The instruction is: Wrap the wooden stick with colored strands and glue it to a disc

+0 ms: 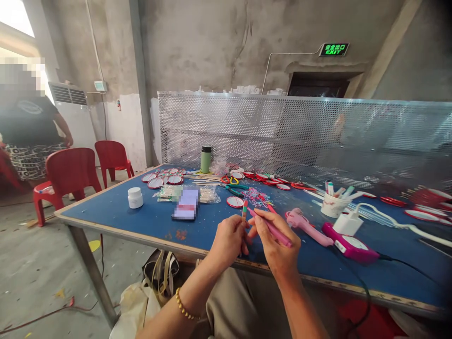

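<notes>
My left hand [226, 240] is closed around a thin stick [244, 210] that stands upright, with orange and green bands near its top. Between the fingers of my right hand [280, 249] is a pink marker [280, 235], its tip pointing at the stick. Whether the tip touches the stick I cannot tell. Just behind my hands lie a round red-rimmed disc [235, 202] and a heap of pink and blue string pieces [257, 197]. A pink handheld tool [310, 229] rests to the right of my right hand.
On the blue table [113, 221] are a white jar [134, 197], a phone [186, 205], a green bottle [205, 160], pliers [236, 189] and a cup of markers [334, 205]. A magenta device [349, 246] with cables lies right. Perforated metal panels [226, 127] border the back.
</notes>
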Motion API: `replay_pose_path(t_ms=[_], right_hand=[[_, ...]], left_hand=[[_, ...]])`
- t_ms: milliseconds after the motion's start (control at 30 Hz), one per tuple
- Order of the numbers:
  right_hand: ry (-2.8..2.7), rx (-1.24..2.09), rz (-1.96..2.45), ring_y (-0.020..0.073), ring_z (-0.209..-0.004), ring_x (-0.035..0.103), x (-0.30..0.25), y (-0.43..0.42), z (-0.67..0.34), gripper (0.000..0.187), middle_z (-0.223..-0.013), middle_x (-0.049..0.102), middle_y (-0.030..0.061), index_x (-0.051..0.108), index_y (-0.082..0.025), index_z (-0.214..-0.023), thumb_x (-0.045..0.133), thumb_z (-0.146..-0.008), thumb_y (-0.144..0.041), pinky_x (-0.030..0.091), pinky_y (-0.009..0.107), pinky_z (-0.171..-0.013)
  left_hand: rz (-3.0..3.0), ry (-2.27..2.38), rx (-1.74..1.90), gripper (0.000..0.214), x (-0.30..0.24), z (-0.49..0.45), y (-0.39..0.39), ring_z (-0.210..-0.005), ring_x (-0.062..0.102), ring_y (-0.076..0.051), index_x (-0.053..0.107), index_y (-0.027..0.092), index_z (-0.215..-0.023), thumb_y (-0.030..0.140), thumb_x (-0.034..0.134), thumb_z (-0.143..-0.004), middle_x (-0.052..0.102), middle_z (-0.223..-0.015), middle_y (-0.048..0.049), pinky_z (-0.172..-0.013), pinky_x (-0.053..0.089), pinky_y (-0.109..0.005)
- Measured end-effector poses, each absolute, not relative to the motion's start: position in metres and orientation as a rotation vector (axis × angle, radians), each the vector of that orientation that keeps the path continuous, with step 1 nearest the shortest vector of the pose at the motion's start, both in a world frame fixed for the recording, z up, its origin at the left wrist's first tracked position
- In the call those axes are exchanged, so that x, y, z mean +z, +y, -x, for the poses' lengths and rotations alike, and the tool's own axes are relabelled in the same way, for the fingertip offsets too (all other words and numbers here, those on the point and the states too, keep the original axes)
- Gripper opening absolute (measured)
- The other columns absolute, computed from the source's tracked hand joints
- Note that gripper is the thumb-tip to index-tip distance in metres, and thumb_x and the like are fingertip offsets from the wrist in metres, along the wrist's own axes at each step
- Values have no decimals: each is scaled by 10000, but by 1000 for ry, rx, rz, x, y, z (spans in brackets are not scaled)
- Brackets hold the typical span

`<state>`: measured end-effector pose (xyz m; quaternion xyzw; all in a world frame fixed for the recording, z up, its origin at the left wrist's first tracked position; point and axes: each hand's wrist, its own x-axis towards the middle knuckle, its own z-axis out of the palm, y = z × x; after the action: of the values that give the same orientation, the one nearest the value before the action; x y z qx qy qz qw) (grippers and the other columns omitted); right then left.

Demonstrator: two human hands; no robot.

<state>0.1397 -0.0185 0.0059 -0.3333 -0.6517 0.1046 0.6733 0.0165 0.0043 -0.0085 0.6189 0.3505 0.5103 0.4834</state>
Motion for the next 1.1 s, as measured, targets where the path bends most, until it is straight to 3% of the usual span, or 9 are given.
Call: replay_pose_path(t_ms=[267,533,700,967,1100], right_hand=[[-1569,66,801,108,-508,643,-1,-16,-141,145,-766,721,12,685,-188,-933,568,-950,-271,537,235,-530],[-1554,-110,847,116,-525,633,2,-20,-140,176,-652,669,-13,647,-190,-821,535,-945,-245,507,227,-535],[-1539,-164,891,104,-497,599,1,-21,-141,201,-609,628,-24,635,-185,-792,512,-946,-227,474,216,-514],[-1623,-118,839,104,-512,615,3,-25,-140,176,-666,674,-18,641,-196,-831,519,-952,-231,498,223,-530],[-1655,-157,827,115,-540,631,4,-25,-139,172,-678,683,-13,640,-203,-832,520,-954,-224,516,237,-569]], left_hand=[[-1706,974,1250,318,-3,-10,-6,-359,471,-61,528,173,-665,325,432,-928,558,-503,43,-416,325,-174],[-1716,933,1246,334,-3,-9,-11,-361,477,-68,555,168,-701,374,442,-938,647,-603,11,-425,343,-190],[-1686,899,1259,313,-9,-8,-10,-364,507,-82,588,168,-835,425,444,-940,668,-663,9,-386,326,-192],[-1700,873,1273,321,-6,-6,-14,-357,487,-83,573,176,-772,414,450,-948,546,-507,53,-407,325,-184],[-1686,890,1272,316,-4,-7,-17,-353,465,-80,573,180,-759,405,452,-944,561,-499,47,-420,318,-185]])
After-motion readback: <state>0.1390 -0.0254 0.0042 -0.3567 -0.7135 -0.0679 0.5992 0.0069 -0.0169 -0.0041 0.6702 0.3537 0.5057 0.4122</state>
